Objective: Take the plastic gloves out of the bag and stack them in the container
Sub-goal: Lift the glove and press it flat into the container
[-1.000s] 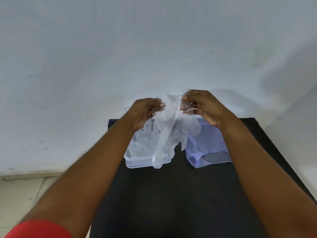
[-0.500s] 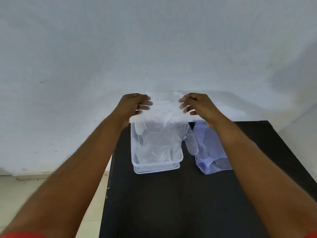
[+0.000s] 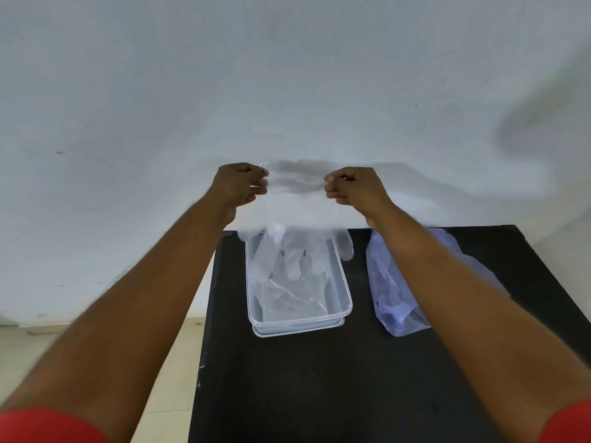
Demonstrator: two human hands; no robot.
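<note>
The plastic glove (image 3: pixel 295 219) was clear and thin, stretched out flat by its cuff between both hands, hanging fingers-down above the far end of the container (image 3: pixel 339 302). The left hand (image 3: pixel 241 187) was closed, pinching one cuff corner, and the right hand (image 3: pixel 355 188) was closed on the other corner. The glove's fingertips dangled right over the container's far rim. The container was a see-through rectangular tub with more crinkly clear gloves (image 3: pixel 287 295) already lying in it. No brand or writing readable anywhere on any of it. Just right of the tub lay the bag (image 3: pixel 393 302), bluish-tinted plastic, partly behind the right forearm. Everything sat on a black table (image 3: pixel 319 388) pushed against a plain white wall (image 3: pixel 287 75), with pale floor (image 3: pixel 172 378) showing left of it. Red sleeves (image 3: pixel 48 426) peeked in at the bottom corners.
</note>
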